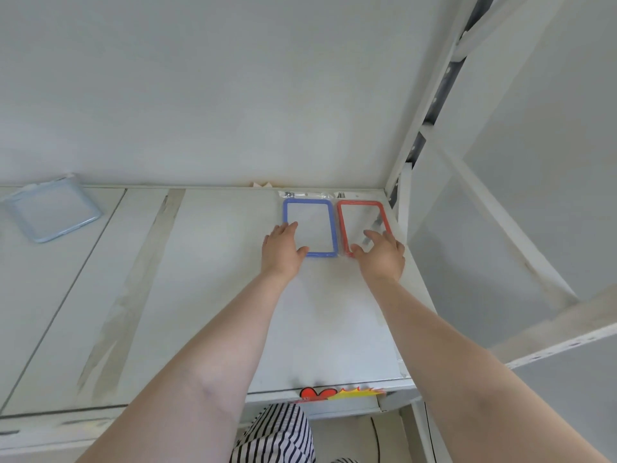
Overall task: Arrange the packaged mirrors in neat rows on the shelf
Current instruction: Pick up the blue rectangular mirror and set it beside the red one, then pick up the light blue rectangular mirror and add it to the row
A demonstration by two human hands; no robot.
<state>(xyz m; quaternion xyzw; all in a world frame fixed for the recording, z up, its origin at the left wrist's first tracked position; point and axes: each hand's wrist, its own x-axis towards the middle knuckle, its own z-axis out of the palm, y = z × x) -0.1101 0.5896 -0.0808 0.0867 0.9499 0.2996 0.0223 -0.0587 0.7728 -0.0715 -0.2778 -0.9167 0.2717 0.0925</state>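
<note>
Shelf [207, 295] white, fills the lower two thirds of the frame, with tape-like strips running across its boards left of centre. Two packaged mirrors lie flat at the back right corner, side by side, long edges nearly touching, both against the back wall [233, 95]. Blue-framed mirror [310, 228] sits left of the red-framed mirror [362, 225]; clear wrapping with printed header labels shows at their top edges.

Left hand [282, 250] rests on the lower left corner of the blue-framed mirror: fingers together and roughly flat along the left frame edge, thumb spread out along the bottom edge. Pressing or steadying, not a closed grip.

Right hand [382, 253] lies over the lower part of the red-framed mirror: fingers extended and slightly splayed over the glass and right frame edge, thumb at the bottom left corner. Palm-down contact, nothing clasped as far as I can tell.

Third mirror, pale blue frame [50, 212], lies in the upper left part of the frame, well apart from the pair, rotated askew near the back wall.

Red and yellow sticker [340, 393] on the shelf's front lip, bottom centre. Striped clothing [273, 436] below it. White metal upright [430, 95] with slotted holes at the right.
</note>
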